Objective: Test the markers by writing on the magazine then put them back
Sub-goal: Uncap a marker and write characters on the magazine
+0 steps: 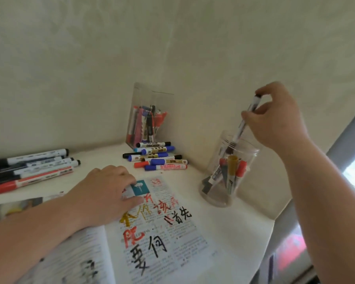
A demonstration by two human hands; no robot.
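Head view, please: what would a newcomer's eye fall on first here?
The open magazine at the front stands out, covered in bold black, red and gold handwriting, with the left hand resting flat on it. At the right, the right hand holds a marker with its lower end inside a clear round jar.

White worktop [230,226], set into a wall corner. Open magazine [162,232] at front, inked with handwritten characters. Loose markers [29,171] in a row along left edge. Marker pile [158,157] near back corner, just beside clear square holder [150,117]. Round clear jar [228,173] near right edge.
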